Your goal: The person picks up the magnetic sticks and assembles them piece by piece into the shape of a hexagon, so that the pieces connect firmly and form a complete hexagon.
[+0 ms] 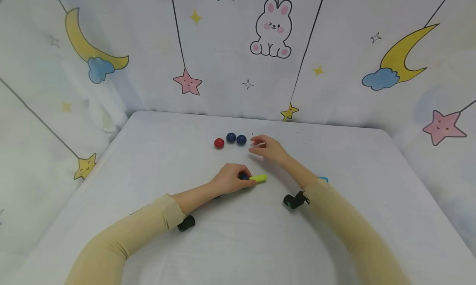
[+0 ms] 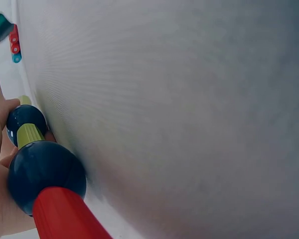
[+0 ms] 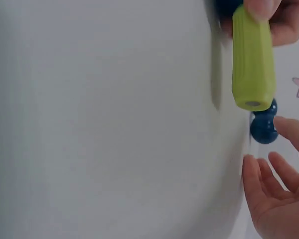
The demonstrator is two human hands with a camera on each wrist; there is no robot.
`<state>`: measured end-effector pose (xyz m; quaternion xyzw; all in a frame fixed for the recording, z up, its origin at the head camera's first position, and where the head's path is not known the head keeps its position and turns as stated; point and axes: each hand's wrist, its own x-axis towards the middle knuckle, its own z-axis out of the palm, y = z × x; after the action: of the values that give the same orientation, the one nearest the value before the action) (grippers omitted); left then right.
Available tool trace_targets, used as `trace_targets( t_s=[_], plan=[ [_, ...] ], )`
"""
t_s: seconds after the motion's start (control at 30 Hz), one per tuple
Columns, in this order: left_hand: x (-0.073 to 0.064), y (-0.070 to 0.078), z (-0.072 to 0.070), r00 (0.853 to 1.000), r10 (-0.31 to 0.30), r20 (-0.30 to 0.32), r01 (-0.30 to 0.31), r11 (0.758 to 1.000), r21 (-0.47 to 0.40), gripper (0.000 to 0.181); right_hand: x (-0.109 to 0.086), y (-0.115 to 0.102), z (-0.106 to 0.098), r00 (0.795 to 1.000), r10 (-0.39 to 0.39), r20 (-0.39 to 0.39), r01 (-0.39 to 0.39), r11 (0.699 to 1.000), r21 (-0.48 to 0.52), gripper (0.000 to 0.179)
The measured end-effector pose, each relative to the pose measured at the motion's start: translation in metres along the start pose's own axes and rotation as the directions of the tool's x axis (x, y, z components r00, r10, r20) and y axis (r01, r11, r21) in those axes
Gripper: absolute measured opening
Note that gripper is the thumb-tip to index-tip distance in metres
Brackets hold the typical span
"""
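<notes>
- The left hand (image 1: 230, 178) pinches a chain of rods and balls (image 2: 40, 154) low over the middle of the white table (image 1: 156, 144); thumb and fingers close round its far blue ball (image 2: 26, 119), next to the yellow-green end rod (image 3: 253, 59).
- From there the chain runs back through a middle rod (image 2: 30, 134), also yellow-green, to a near blue ball (image 2: 47, 174) and a red rod (image 2: 67, 214) beside the wrist.
- The right hand (image 1: 271, 149) holds nothing: its thumb and fingers stand apart, just beside two loose dark blue balls (image 1: 241, 140), with a red ball (image 1: 219, 143) to their left.
- The rods look like stiff, light plastic, ridged along their length, so they should take a firm pinch well without slipping or denting.
- The balls look glossy and hard — likely smooth enough to roll or slide away; a grip across the widest part, thumb opposite fingers, seems safest.
- A grey disc shows in the end rod's face, perhaps metal or a magnet; if so, the joints probably part under a sideways knock.
- The whole chain is best held close to a joint — a lone end grip could let it sag or snap apart.
</notes>
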<state>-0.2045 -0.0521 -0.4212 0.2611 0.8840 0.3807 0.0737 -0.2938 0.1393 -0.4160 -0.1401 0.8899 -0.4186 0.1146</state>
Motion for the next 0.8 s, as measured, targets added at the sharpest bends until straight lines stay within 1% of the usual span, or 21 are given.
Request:
trace_targets(
  t_s=[0.1, 0.2, 0.27, 0.37, 0.5, 0.6, 0.7, 0.8],
  plan=[
    [0.001, -0.001, 0.002, 1.000, 0.008, -0.003, -0.008, 1.000, -0.006, 0.018, 0.022, -0.002, 0.006, 1.000, 0.014, -0.026, -0.015, 0.999, -0.031, 0.053],
    [0.001, -0.001, 0.004, 1.000, 0.013, -0.002, -0.013, 1.000, -0.010, 0.019, 0.036, -0.004, 0.011, 1.000, 0.008, -0.019, -0.009, 0.999, -0.052, 0.056],
    [0.000, -0.002, 0.005, 1.000, 0.016, -0.002, -0.016, 1.000, -0.009, 0.018, 0.042, -0.004, 0.014, 1.000, -0.003, -0.011, 0.003, 0.997, -0.074, 0.054],
    [0.000, -0.002, 0.005, 1.000, 0.019, -0.007, -0.019, 1.000, -0.005, 0.017, 0.043, -0.006, 0.017, 1.000, -0.008, -0.016, 0.007, 0.995, -0.103, 0.050],
    [0.000, -0.003, 0.004, 1.000, 0.028, -0.013, -0.028, 1.000, -0.005, 0.017, 0.032, -0.005, 0.016, 1.000, 0.006, -0.020, -0.008, 0.995, -0.101, 0.046],
    [0.000, -0.004, 0.002, 1.000, 0.020, -0.007, -0.020, 1.000, -0.012, 0.018, 0.018, -0.003, 0.012, 1.000, 0.023, 0.005, -0.023, 0.996, -0.085, 0.045],
    [0.000, -0.004, 0.002, 1.000, 0.010, -0.002, -0.010, 1.000, -0.021, 0.018, -0.001, 0.004, 0.004, 0.999, 0.041, 0.029, -0.039, 0.996, -0.075, 0.046],
    [-0.001, -0.004, 0.002, 1.000, 0.004, -0.002, -0.004, 1.000, -0.025, 0.018, -0.020, 0.013, -0.005, 0.998, 0.041, 0.046, -0.038, 0.997, -0.067, 0.046]
  ],
)
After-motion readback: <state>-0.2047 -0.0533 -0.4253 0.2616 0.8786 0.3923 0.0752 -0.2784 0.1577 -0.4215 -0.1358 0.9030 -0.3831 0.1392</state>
